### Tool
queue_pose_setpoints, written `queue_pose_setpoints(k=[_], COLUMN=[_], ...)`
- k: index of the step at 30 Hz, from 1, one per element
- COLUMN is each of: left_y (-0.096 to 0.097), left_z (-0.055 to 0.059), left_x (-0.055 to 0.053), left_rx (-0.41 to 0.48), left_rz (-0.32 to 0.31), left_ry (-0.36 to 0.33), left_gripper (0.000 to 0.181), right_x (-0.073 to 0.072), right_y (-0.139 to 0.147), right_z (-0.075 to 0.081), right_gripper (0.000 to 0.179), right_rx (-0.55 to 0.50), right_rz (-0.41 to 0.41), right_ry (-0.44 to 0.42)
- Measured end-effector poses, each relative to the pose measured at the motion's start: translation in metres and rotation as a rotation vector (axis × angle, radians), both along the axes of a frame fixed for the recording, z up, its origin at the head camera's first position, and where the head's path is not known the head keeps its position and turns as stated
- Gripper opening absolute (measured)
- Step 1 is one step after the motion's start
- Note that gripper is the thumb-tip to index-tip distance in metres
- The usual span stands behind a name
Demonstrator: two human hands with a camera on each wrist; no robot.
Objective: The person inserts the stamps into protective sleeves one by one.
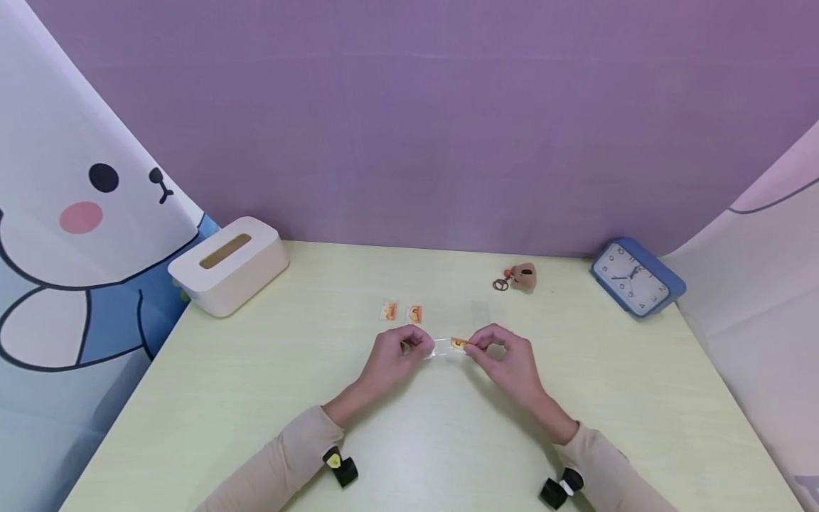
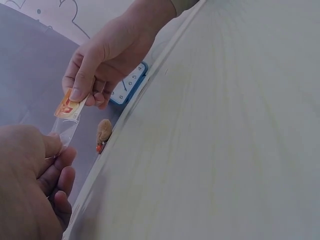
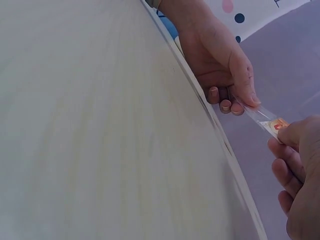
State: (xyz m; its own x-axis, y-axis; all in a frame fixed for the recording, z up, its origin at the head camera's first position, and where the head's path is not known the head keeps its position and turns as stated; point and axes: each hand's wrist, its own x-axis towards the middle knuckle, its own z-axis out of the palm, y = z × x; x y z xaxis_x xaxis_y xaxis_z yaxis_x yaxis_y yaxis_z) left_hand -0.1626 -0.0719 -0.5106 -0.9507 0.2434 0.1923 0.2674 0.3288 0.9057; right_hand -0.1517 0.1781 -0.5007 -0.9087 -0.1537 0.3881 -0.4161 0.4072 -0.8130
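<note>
Handwork at a pale bench [image 1: 409, 455], read from left to right. Near the far left corner stands a white tissue box [image 1: 230, 267], slot upward. Toward the far edge, left of the middle, lie one small orange-printed packet [image 1: 389, 311] and, just beside it, a second packet [image 1: 414, 313]. Nearer the front edge, the left hand [image 1: 398, 352] has its grip pinched together on one end of a clear strip [image 1: 441, 347], which spans the gap between the hands, raised above the bench; at its other end is an orange-printed piece [image 1: 458, 343], whether inside the strip or joined to it cannot be told. Beyond the piece a clear flat sheet [image 1: 480, 313] lies on the bench. The right hand [image 1: 508, 363] has its grip clamped on the printed piece, between thumb and fingers. Probable faults: too strong a pull between the hands could stretch or tear the film; a loose pinch on its slick surface could drop the piece; hard thumb pressure could crease the print; and a passing knuckle could drag the barely visible sheet. Near the far edge, right of the middle, lies a brown charm [image 1: 523, 277] with its ring; close to the far right corner rests a blue clock [image 1: 638, 277]
</note>
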Motion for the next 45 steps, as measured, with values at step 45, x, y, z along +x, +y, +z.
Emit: queue_pose_setpoints(k=[45], left_y=[0.0035], left_z=[-0.0010], left_x=[0.0042], left_rx=[-0.170], left_rz=[-0.063], left_ry=[0.153], left_gripper=[0.026], right_x=[0.0009], right_y=[-0.0040], right_z=[0.0014], right_gripper=[0.010], right_rx=[0.129], right_rz=[0.036], right_ry=[-0.057])
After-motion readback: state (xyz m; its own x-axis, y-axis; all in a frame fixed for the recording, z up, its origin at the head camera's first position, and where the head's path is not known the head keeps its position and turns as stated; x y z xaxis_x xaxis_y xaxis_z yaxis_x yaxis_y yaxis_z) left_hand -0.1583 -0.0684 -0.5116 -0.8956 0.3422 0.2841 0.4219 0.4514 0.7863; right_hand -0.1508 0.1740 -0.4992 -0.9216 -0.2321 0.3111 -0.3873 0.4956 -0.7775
